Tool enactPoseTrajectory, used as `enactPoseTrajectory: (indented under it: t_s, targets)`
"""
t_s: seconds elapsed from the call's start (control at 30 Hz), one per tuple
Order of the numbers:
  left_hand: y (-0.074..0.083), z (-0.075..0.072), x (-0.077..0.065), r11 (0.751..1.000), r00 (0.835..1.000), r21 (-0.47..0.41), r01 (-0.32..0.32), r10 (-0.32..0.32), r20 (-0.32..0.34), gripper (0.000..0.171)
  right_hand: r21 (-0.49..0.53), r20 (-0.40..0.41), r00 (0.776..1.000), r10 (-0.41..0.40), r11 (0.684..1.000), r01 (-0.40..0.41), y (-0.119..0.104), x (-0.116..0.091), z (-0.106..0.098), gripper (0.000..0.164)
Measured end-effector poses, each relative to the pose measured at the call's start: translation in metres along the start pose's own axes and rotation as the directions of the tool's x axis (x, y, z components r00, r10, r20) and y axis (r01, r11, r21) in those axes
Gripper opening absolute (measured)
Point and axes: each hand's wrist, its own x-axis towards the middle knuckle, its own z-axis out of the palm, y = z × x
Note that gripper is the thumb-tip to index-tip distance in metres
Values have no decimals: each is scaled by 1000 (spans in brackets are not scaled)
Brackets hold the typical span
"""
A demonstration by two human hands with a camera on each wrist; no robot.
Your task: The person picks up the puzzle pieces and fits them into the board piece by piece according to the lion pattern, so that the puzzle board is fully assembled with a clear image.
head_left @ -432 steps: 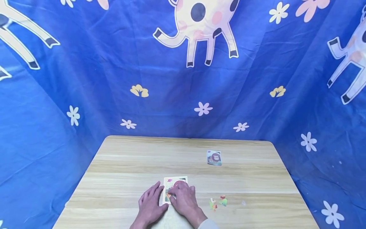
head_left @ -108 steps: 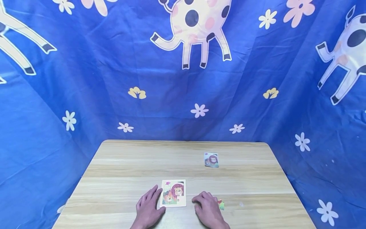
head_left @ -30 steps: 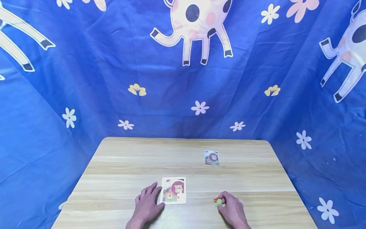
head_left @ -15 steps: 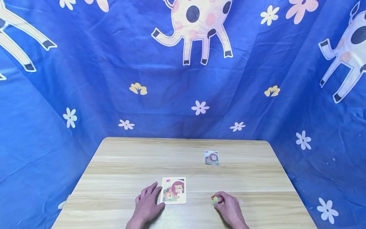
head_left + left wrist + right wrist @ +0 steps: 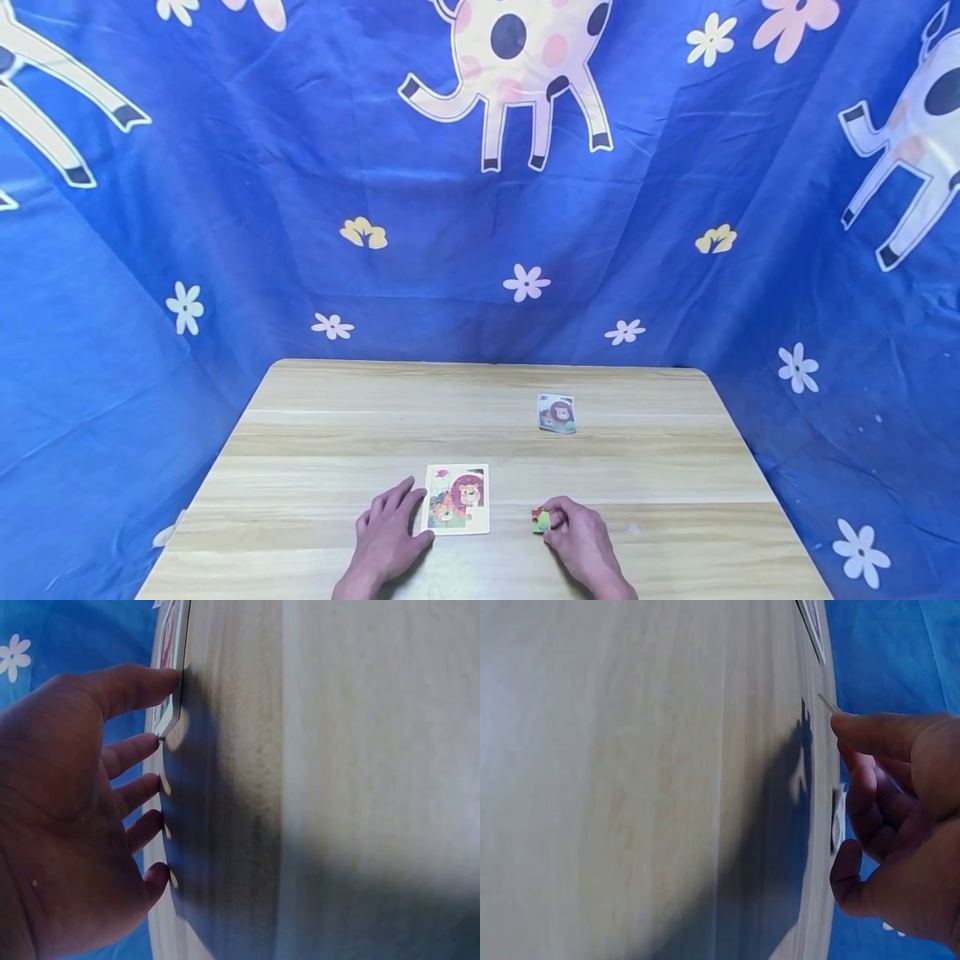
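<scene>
A square jigsaw puzzle (image 5: 458, 498) with a lion picture lies in a pale frame on the table; a bare gap shows at its lower right. My left hand (image 5: 384, 527) rests beside its left edge, thumb and index finger touching the frame, fingers loosely extended. In the left wrist view, the thumb (image 5: 139, 688) lies along the side of the frame. To the right of the puzzle, my right hand (image 5: 581, 537) pinches a green and red puzzle piece (image 5: 540, 521) between thumb and index finger. From the right wrist, that piece (image 5: 827, 703) appears edge-on, above the tabletop.
A small picture card (image 5: 556, 413) with the same lion lies farther back on the wooden table (image 5: 360, 417), one edge curled. A small whitish, unclear spot (image 5: 634, 529) lies right of my right hand. Blue patterned cloth (image 5: 450, 275) hangs around the table's back and sides.
Earlier, two loose pieces lay on the right; the puzzle has since been filled further. My right hand has taken up the green and red piece and carried it left. My left hand stays put.
</scene>
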Motion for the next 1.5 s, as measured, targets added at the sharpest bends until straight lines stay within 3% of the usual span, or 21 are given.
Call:
enactPoseTrajectory:
  t_s: [0.4,0.77,1.13,1.5]
  targets:
    - [-4,4,2,1000,1000,-27,-7,7,1,65,21,19,999,-42,999,41,-15,6,16,32]
    - [-4,-2,-1,1000,1000,-15,5,-4,17,66,-49,28,996,-90,995,91,-36,12,37,31]
    - [-4,-2,-1,1000,1000,-9,6,-6,10,65,-75,62,996,-70,994,75,-55,16,51,31]
    - [-1,1,-5,1000,1000,-14,0,0,0,64,-66,97,992,-75,994,81,-60,18,62,31]
